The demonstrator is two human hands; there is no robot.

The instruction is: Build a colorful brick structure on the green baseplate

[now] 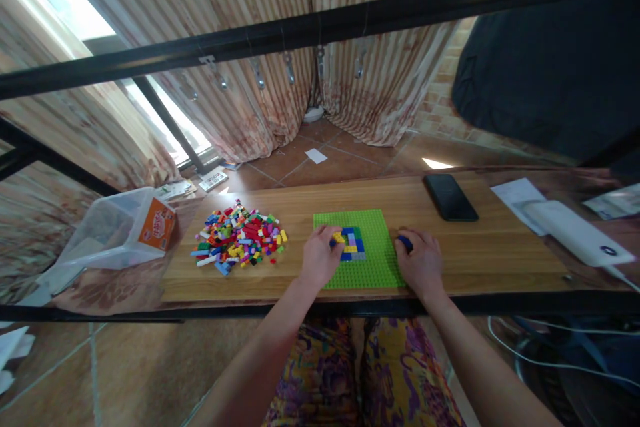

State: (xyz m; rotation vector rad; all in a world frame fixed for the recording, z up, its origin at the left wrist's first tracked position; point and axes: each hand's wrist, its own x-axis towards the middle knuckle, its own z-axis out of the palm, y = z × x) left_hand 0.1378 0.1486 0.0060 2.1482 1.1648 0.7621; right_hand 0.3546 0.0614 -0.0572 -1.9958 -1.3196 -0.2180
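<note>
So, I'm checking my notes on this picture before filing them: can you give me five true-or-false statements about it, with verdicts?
1. The left hand reaches over the baseplate. True.
2. The right hand holds a red brick. False: the brick in the right hand is dark blue.
3. The phone lies to the left of the baseplate. False: the phone lies to its right.
4. The baseplate is green. True.
5. The loose pile of bricks is inside the box. False: the pile lies on the table, and the box stands to its left.
</note>
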